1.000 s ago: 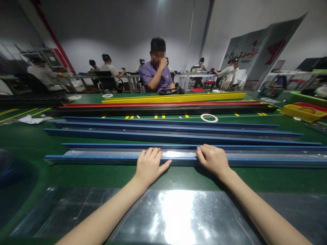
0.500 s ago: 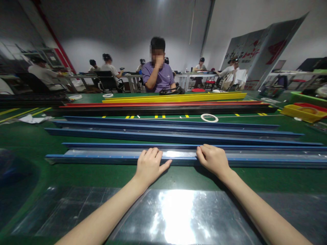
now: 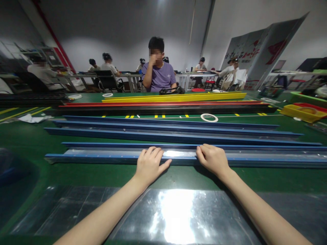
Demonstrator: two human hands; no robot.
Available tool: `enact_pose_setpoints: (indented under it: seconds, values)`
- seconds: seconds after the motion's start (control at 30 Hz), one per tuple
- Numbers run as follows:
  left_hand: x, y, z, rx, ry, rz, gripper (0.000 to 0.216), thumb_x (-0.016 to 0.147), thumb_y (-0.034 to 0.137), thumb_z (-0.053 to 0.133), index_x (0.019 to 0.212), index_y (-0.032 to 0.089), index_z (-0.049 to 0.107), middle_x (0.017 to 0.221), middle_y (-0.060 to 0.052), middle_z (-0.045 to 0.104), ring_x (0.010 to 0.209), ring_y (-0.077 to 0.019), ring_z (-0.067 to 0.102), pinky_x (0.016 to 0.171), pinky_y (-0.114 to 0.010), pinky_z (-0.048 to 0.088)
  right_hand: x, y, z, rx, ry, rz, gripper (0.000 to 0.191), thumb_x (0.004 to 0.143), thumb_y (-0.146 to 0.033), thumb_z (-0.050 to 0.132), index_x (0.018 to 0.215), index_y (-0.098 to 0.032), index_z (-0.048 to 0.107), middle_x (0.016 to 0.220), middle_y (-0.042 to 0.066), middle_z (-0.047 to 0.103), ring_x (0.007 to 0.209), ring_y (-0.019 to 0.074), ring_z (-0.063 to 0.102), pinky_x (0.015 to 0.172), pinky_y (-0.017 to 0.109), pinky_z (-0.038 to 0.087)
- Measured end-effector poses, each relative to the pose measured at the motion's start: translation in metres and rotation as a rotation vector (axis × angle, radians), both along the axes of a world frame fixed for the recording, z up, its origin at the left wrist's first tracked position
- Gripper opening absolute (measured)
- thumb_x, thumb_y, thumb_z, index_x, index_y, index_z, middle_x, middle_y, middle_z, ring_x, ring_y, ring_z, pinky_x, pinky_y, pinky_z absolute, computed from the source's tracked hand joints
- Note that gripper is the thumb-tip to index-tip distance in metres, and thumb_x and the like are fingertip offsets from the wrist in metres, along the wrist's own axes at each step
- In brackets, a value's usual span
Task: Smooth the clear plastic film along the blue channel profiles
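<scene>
A long blue channel-shaped profile [image 3: 94, 156] lies crosswise on the green table, its pale trough facing up. My left hand [image 3: 149, 164] rests over its near wall. The fingers bend down into the trough, and the thumb sticks out apart from them along the near edge. To the right, my right hand [image 3: 214, 159] lies across the same profile with fingers curled and thumb close against them. Whatever those curled fingers hold, if anything, is hidden. Just beyond lie more blue profiles [image 3: 163, 133], side by side and slightly slanted.
Farther back are a red-and-black profile [image 3: 163, 108], a yellow one [image 3: 178, 97] and a white tape ring [image 3: 209, 117]. A yellow tray [image 3: 302, 113] stands right. Shiny clear sheeting [image 3: 138, 214] covers the near table. A person in purple [image 3: 163, 78] sits opposite.
My hands and the blue profile hold almost the same place. Across the table, the person in purple has leaned slightly left and raised the hand higher on the face.
</scene>
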State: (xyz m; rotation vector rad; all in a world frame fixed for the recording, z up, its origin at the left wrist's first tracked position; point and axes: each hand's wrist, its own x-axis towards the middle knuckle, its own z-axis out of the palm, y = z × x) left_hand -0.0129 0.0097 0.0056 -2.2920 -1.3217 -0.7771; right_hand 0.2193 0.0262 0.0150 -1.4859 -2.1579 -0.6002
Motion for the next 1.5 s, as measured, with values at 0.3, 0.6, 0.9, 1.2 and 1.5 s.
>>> enact_pose_setpoints:
  seconds: [0.3, 0.6, 0.9, 1.2, 1.5]
  values:
    - [0.0, 0.0, 0.001, -0.004, 0.001, -0.006, 0.027, 0.08, 0.04, 0.045, 0.082, 0.017, 0.059, 0.088, -0.005, 0.065, 0.084, -0.0194, 0.054, 0.066, -0.031, 0.035, 0.001, 0.0, 0.002, -0.113, -0.025, 0.013, 0.038, 0.084, -0.029, 0.032, 0.054, -0.017, 0.052, 0.054, 0.001, 0.052, 0.049, 0.0091, 0.044, 0.049, 0.025, 0.02]
    - [0.0, 0.0, 0.0, 0.0, 0.039, -0.039, 0.027, 0.082, 0.039, 0.043, 0.086, 0.017, 0.058, 0.089, -0.004, 0.065, 0.082, -0.0191, 0.055, 0.066, -0.031, 0.034, 0.001, -0.003, 0.015, -0.28, 0.008, 0.201, 0.028, 0.086, -0.031, 0.032, 0.08, -0.019, 0.057, 0.075, 0.002, 0.059, 0.072, 0.0131, 0.05, 0.06, 0.023, 0.03]
    - [0.001, 0.0, -0.001, -0.024, 0.051, -0.062, 0.027, 0.082, 0.036, 0.041, 0.088, 0.015, 0.057, 0.09, -0.004, 0.064, 0.083, -0.0181, 0.055, 0.067, -0.031, 0.035, -0.004, -0.006, 0.025, -0.36, -0.043, 0.243, 0.031, 0.087, -0.031, 0.031, 0.088, -0.019, 0.059, 0.078, 0.004, 0.062, 0.073, 0.014, 0.052, 0.062, 0.024, 0.034]
    - [0.001, 0.001, -0.002, -0.045, 0.059, -0.058, 0.029, 0.082, 0.037, 0.04, 0.089, 0.015, 0.057, 0.092, -0.004, 0.064, 0.084, -0.0186, 0.055, 0.068, -0.032, 0.036, -0.01, -0.007, 0.023, -0.379, -0.094, 0.305, 0.033, 0.088, -0.031, 0.027, 0.088, -0.018, 0.058, 0.083, 0.006, 0.062, 0.08, 0.0149, 0.052, 0.068, 0.025, 0.036]
    - [0.001, 0.001, -0.002, -0.048, 0.058, -0.049, 0.028, 0.082, 0.037, 0.04, 0.089, 0.015, 0.057, 0.092, -0.005, 0.063, 0.085, -0.0185, 0.054, 0.068, -0.032, 0.036, -0.012, -0.009, 0.023, -0.384, -0.121, 0.301, 0.034, 0.088, -0.033, 0.027, 0.088, -0.017, 0.056, 0.083, 0.006, 0.061, 0.081, 0.0157, 0.051, 0.07, 0.026, 0.037]
